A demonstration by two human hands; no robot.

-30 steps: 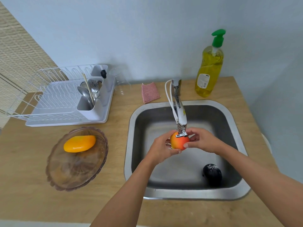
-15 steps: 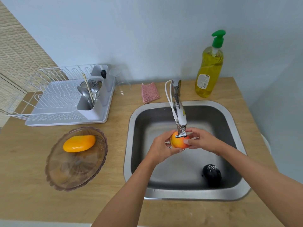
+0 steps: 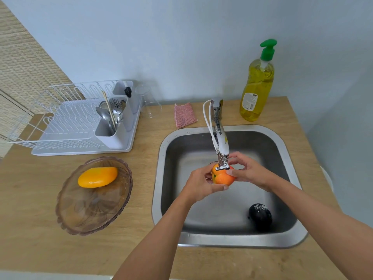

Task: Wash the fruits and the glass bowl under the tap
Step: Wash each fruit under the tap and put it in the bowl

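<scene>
While both hands turn it under the tap (image 3: 221, 142), orange-red fruit (image 3: 223, 177) has rotated | left hand (image 3: 198, 185) cups it, right hand (image 3: 249, 171) pinches it | rinse ongoing; yellow fruit (image 3: 97, 177) waits in glass bowl (image 3: 88, 215), left; dark fruit (image 3: 260, 216) in sink (image 3: 290, 237), near right.

No legible text anywhere. The soap bottle (image 3: 257, 87) carried a white label (image 3: 249, 101) with a small logo and what looked like a barcode, too blurred to read. The dark fruit (image 3: 260, 216) in the sink showed white specks, not lettering.
</scene>
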